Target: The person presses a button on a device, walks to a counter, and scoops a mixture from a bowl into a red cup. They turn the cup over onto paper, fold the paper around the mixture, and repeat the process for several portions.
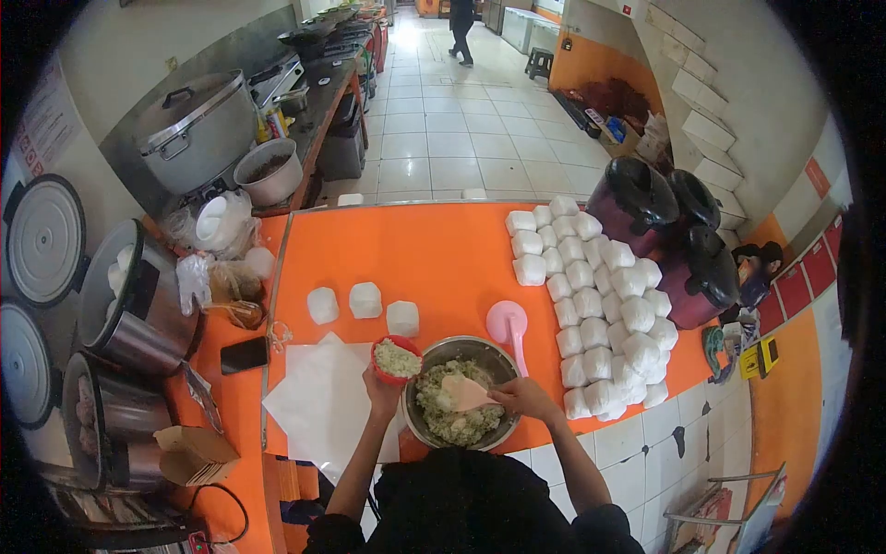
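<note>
My left hand [384,391] is closed around a small red bowl [398,360] filled with greenish rice, held at the left rim of a large metal mixing bowl [418,427]. In my right hand [524,399] is the handle of a pale pink rice paddle [466,393], its blade resting in the greenish rice [457,425] of that bowl. Beyond the rim lies a pink ladle [507,325], its handle pointing toward me. White paper sheets [318,392] are spread to the left. Three white wrapped packets [365,300] sit in a loose row behind them.
Many white wrapped packets [591,305] are piled on the orange table [415,245] at right, beside dark purple rice cookers [697,277]. At left stand open steel cookers [138,286], a black phone [245,355] and a cardboard box [196,455]. A person [461,28] walks in the background.
</note>
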A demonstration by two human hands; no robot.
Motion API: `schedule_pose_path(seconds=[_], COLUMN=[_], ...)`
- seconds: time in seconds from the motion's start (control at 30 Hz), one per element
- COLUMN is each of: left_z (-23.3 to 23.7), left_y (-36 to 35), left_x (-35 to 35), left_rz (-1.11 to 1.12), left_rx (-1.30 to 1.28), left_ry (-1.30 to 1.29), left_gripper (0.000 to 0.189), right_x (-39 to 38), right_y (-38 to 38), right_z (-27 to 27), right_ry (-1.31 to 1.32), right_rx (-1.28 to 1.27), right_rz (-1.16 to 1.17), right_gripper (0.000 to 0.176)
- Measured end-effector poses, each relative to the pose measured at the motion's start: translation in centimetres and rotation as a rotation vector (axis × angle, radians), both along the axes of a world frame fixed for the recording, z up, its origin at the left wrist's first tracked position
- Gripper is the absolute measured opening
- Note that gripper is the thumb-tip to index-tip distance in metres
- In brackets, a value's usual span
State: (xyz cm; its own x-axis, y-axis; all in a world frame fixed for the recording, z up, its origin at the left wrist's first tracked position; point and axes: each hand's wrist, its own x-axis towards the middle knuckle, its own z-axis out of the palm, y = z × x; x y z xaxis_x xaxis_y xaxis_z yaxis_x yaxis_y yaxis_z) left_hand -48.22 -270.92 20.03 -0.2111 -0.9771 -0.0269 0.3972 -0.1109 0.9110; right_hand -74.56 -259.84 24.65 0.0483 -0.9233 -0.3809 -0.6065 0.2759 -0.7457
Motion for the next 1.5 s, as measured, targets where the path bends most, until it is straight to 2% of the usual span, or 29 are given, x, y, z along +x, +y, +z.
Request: schedule_pose_path(seconds=[0.07,0.17,0.27,0.37,0.47,0.53,0.6,0.67,0.73,0.8,0.87,0.97,1.07,1.1,1.2,1.3,1.4,1.5], left_z=[-0.5,-2.2,-2.0,-3.1,-2.5,-2.9,-3.8,-2.0,0.2,1.3,1.6,1.8,3.0,3.8,6.5,7.0,6.7,6.7], left_y=[0.0,-0.4,0.3,0.0,0.9,0.7,-0.1,-0.2,-0.8,-1.3,-1.4,-1.3,-0.2,0.4,1.5,1.8,2.3,2.0], left_x=[-0.6,-0.7,-0.9,-1.4,-1.5,-1.6,-1.5,-0.8,0.0,0.3,0.3,0.1,-1.0,-1.5,-2.9,-3.2,-3.4,-3.3], left_rz=[0.095,0.127,0.120,0.191,0.212,0.216,0.162,0.059,-0.088,-0.208,-0.304,-0.438,-0.501,-0.499,-0.502,-0.524,-0.542,-0.574], left_rx=[0.208,0.335,0.172,0.196,0.160,0.145,0.039,-0.156,-0.053,0.045,0.142,0.135,0.225,0.240,0.251,0.218,0.221,0.226], left_ry=[0.329,0.386,0.256,0.298,0.234,0.266,0.177,-0.072,0.031,0.199,0.431,0.256,0.003,-0.009,-0.041,-0.076,-0.118,-0.139], left_gripper=[0.052,0.051,0.051,0.054,0.046,0.042,0.042,0.045,0.051,0.057,0.063,0.069,0.072,0.069,0.062,0.059,0.056,0.053], right_x=[1.5,4.1,5.9,7.6,5.7,4.8,3.7,2.8,1.6,0.4,-0.2,-1.0,1.7,2.8,6.2,7.7,7.8,7.3], right_y=[-0.5,-0.5,-0.5,0.1,-0.9,-1.2,-1.5,-1.3,-0.2,0.3,1.5,2.4,3.0,3.4,4.6,5.9,6.9,7.4], right_z=[0.6,0.7,-0.2,-2.2,-1.7,-1.3,-1.0,-1.1,-1.6,-0.3,3.6,4.9,4.5,3.3,3.4,6.3,4.9,5.1], right_ry=[0.194,0.290,0.363,0.356,0.032,-0.039,-0.120,-0.216,-0.273,-0.340,-0.416,-0.436,-0.174,-0.036,0.185,0.107,0.241,0.214], right_rx=[-0.089,-0.086,-0.045,-0.147,-0.037,0.046,0.088,0.096,-0.131,-0.123,0.122,0.040,-0.291,-0.425,-0.557,-0.430,-0.399,-0.412], right_rz=[0.098,0.009,0.050,-0.001,0.007,0.019,0.033,0.053,0.098,0.003,-0.237,-0.322,-0.395,-0.388,-0.374,-0.281,-0.149,-0.029], right_gripper=[0.035,0.036,0.038,0.037,0.038,0.038,0.039,0.039,0.037,0.036,0.034,0.032,0.029,0.027,0.025,0.038,0.042,0.045])
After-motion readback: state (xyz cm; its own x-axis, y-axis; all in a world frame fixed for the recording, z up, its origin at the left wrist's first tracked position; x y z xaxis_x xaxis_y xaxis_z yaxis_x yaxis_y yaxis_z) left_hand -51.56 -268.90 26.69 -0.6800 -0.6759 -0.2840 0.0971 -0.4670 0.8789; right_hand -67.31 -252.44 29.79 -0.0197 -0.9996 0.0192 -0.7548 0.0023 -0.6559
